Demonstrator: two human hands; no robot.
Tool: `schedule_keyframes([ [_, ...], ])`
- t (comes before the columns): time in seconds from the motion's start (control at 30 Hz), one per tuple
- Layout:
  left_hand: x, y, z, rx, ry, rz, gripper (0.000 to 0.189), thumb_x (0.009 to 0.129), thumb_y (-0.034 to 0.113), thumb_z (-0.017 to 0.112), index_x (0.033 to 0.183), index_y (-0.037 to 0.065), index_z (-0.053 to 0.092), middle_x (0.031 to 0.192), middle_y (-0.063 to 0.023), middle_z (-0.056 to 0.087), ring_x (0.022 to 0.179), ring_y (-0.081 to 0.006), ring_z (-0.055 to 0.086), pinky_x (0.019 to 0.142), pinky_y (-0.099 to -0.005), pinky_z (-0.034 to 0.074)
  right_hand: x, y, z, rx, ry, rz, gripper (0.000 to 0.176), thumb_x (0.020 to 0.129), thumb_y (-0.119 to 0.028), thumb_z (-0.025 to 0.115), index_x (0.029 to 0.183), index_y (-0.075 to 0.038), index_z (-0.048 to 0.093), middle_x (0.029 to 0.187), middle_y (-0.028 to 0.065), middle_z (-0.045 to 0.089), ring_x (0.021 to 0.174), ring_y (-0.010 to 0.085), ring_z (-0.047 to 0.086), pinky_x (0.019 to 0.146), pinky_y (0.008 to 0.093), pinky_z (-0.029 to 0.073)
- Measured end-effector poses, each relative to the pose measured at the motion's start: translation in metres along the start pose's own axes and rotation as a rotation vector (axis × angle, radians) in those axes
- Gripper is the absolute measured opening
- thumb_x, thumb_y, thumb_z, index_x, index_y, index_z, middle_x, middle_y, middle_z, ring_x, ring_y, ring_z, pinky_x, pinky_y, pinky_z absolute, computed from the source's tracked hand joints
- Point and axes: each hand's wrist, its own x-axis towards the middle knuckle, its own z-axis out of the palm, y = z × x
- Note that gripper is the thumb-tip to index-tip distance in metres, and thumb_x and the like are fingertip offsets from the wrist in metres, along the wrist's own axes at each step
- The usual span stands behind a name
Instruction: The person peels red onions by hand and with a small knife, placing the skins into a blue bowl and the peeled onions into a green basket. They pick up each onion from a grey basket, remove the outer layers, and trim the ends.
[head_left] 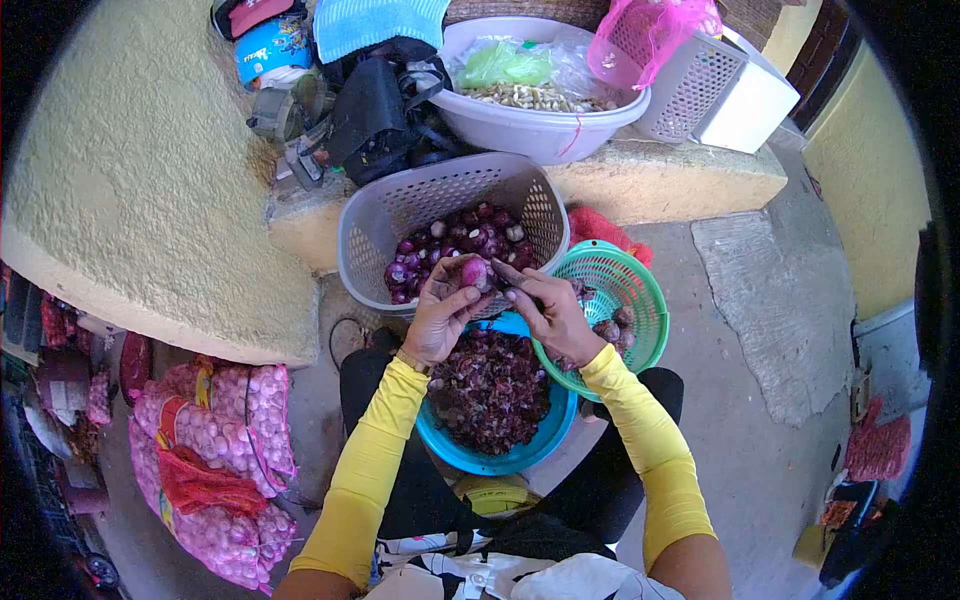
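Onion: purple, held between the two hands at the left fingertips (474, 272); its longer axis appears to run away from the body, a paler patch facing the right hand; which end is root or tip cannot be told.
Left hand: curled around the onion, thumb and fingers pinching it (445, 308).
Right hand: fingers bent, tips close against the onion's side (550, 312); a small dark item shows at them (502, 284), too unclear to name.
Grey basket: just beyond both hands (372, 218), with peeled purple onions inside (450, 238).
Blue basin: below the hands, nearer the body (492, 463), heaped with dark skins (488, 392).
Green basket: right of the basin, partly under the right hand (657, 335), holding dark round onions (618, 328).
Net sacks: well left of the left hand, full of pale pink bulbs (240, 400).
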Motion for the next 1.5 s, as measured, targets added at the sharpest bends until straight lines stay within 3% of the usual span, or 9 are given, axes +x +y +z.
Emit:
schedule_keyframes([
  [0.07, 0.001, -0.001, -0.004, -0.001, -0.004, -0.003, 0.042, 0.088, -0.007, 0.061, 0.124, 0.012, 0.052, 0.123, -0.0047, 0.057, 0.111, -0.016, 0.06, 0.098, -0.0377, 0.053, 0.0, 0.001, 0.003, 0.075, 0.038, -0.05, 0.027, 0.092, -0.012, 0.061, 0.115, 0.001, 0.064, 0.082, 0.0209, 0.058, 0.075, 0.0362, 0.061, 0.067, 0.0397, 0.047],
  [0.7, 0.002, 0.0, -0.001, 0.042, -0.055, 0.015, 0.043, 0.086, -0.008, 0.062, 0.123, 0.009, 0.051, 0.123, -0.0055, 0.058, 0.111, -0.0168, 0.06, 0.096, -0.0335, 0.054, 0.001, 0.004, 0.003, 0.044, 0.063, 0.012, 0.021, 0.091, -0.008, 0.06, 0.108, 0.003, 0.064, 0.079, 0.0176, 0.056, 0.069, 0.0325, 0.058, 0.063, 0.0381, 0.045],
  [0.8, 0.003, 0.001, -0.003, 0.061, -0.047, -0.013, 0.042, 0.086, -0.009, 0.062, 0.123, 0.008, 0.051, 0.122, -0.0057, 0.059, 0.111, -0.0164, 0.06, 0.096, -0.0324, 0.054, 0.001, 0.012, 0.005, 0.177, 0.087, -0.003, 0.022, 0.091, -0.008, 0.061, 0.11, 0.003, 0.064, 0.078, 0.0169, 0.055, 0.069, 0.0321, 0.057, 0.062, 0.038, 0.044],
  [0.87, 0.004, -0.003, -0.009, 0.09, -0.041, 0.013, 0.049, 0.085, -0.011, 0.06, 0.128, 0.009, 0.048, 0.132, -0.0092, 0.055, 0.114, -0.0216, 0.059, 0.099, -0.0423, 0.052, 0.001, 0.008, 0.004, 0.146, 0.104, -0.01, 0.023, 0.09, -0.008, 0.061, 0.11, 0.003, 0.064, 0.076, 0.0165, 0.054, 0.068, 0.0325, 0.056, 0.062, 0.0383, 0.044],
  [0.9, 0.005, -0.004, -0.009, 0.09, -0.041, 0.014, 0.049, 0.085, -0.011, 0.06, 0.128, 0.009, 0.048, 0.132, -0.0092, 0.055, 0.114, -0.0216, 0.059, 0.099, -0.0423, 0.052, 0.0, 0.008, 0.003, 0.146, 0.103, -0.011, 0.023, 0.09, -0.008, 0.061, 0.11, 0.003, 0.064, 0.076, 0.0165, 0.054, 0.068, 0.0325, 0.056, 0.062, 0.0383, 0.044],
  [1.0, 0.005, -0.004, -0.007, 0.122, -0.051, 0.071, 0.051, 0.084, -0.012, 0.061, 0.129, 0.009, 0.047, 0.131, -0.0097, 0.055, 0.114, -0.0212, 0.059, 0.098, -0.0397, 0.053, -0.001, 0.005, 0.002, 0.038, 0.056, -0.04, 0.024, 0.09, -0.008, 0.061, 0.111, 0.003, 0.063, 0.081, 0.0179, 0.058, 0.072, 0.0346, 0.059, 0.066, 0.0386, 0.047],
  [1.07, 0.003, -0.003, -0.003, 0.076, -0.042, 0.048, 0.049, 0.081, -0.015, 0.063, 0.122, 0.008, 0.05, 0.124, -0.0067, 0.056, 0.113, -0.0176, 0.058, 0.096, -0.0304, 0.052, 0.001, -0.001, 0.003, 0.032, 0.058, -0.072, 0.024, 0.09, -0.009, 0.062, 0.111, 0.003, 0.064, 0.088, 0.0198, 0.062, 0.078, 0.0369, 0.062, 0.071, 0.0392, 0.049],
  [1.3, 0.004, -0.005, -0.006, 0.081, -0.042, 0.06, 0.05, 0.079, -0.015, 0.064, 0.121, 0.008, 0.051, 0.125, -0.0052, 0.054, 0.117, -0.017, 0.055, 0.099, -0.0304, 0.05, -0.002, 0.006, 0.007, 0.03, 0.01, -0.05, 0.028, 0.089, -0.011, 0.063, 0.114, 0.002, 0.064, 0.092, 0.0209, 0.062, 0.081, 0.0377, 0.063, 0.072, 0.0398, 0.05],
  [1.5, 0.005, -0.005, -0.005, 0.124, -0.05, 0.091, 0.051, 0.078, -0.016, 0.065, 0.121, 0.009, 0.051, 0.126, -0.0038, 0.053, 0.118, -0.0164, 0.053, 0.1, -0.0304, 0.049, -0.001, 0.0, 0.008, 0.028, 0.036, -0.019, 0.022, 0.089, -0.012, 0.063, 0.107, 0.002, 0.065, 0.086, 0.0193, 0.06, 0.076, 0.0382, 0.061, 0.067, 0.0413, 0.049],
])
